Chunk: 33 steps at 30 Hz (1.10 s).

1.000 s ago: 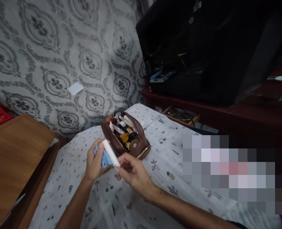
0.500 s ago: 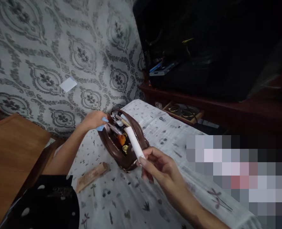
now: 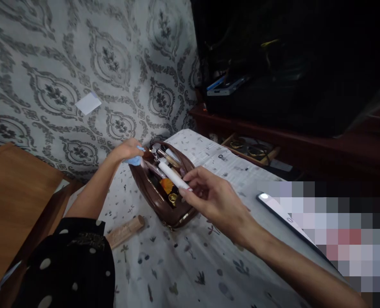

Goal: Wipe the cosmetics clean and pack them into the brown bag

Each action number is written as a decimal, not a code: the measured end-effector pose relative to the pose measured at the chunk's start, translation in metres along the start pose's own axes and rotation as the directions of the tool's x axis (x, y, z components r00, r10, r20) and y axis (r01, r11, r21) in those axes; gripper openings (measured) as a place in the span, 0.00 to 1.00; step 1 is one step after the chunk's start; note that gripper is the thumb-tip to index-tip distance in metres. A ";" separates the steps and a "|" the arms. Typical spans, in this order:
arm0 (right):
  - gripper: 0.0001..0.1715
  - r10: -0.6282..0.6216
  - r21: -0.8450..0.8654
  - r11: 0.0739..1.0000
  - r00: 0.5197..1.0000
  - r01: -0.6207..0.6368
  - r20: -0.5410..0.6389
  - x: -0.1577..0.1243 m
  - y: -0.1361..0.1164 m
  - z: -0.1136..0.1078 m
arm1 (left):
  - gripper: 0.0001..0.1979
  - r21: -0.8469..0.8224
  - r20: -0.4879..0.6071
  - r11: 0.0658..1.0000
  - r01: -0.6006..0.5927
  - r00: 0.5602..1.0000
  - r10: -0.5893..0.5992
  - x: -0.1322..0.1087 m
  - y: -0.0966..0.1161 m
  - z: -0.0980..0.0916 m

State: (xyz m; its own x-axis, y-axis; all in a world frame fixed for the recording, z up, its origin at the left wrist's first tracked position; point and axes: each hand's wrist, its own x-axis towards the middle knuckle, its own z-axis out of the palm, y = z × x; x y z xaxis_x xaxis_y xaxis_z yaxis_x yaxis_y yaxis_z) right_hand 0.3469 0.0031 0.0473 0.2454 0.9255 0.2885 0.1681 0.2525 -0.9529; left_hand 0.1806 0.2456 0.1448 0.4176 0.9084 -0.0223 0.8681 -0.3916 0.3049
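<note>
An open brown pouch full of small cosmetic items lies on the patterned cloth. My right hand pinches the near end of a white tube, which lies across the pouch's opening. My left hand is closed on a blue cloth and rests at the pouch's far left rim. A golden-orange item shows inside the pouch beneath the tube.
A tan wooden stick lies on the cloth left of the pouch. A phone lies at the right. A wooden table stands at the left. A dark shelf unit rises behind, with a tray of bangles below it.
My right hand carried the white tube forward and lowered it across the pouch's opening. My left hand took the blue cloth to the pouch's far rim. The wooden stick came into view.
</note>
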 end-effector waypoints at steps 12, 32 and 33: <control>0.06 -0.042 -0.729 0.659 0.977 0.184 0.208 0.052 -0.032 0.036 | 0.11 -0.079 0.060 0.997 -0.023 0.998 0.027 0.005 -0.015 0.008; 0.15 0.001 -0.698 0.681 0.954 0.219 0.300 0.056 -0.030 0.039 | 0.05 0.055 -0.029 0.995 -0.086 0.996 0.088 -0.004 -0.013 0.007; 0.15 0.009 -0.704 0.672 0.947 0.231 0.320 0.058 -0.032 0.040 | 0.05 0.063 -0.035 0.994 -0.091 0.995 0.093 -0.005 -0.013 0.008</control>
State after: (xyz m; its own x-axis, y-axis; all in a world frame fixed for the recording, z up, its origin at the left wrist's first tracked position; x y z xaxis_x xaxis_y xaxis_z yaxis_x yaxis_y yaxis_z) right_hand 0.3171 0.0598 0.0906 -0.0716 0.9695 0.2344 0.8413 0.1849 -0.5079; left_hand 0.1689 0.2453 0.1336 0.4871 0.8725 0.0394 0.8417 -0.4810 0.2454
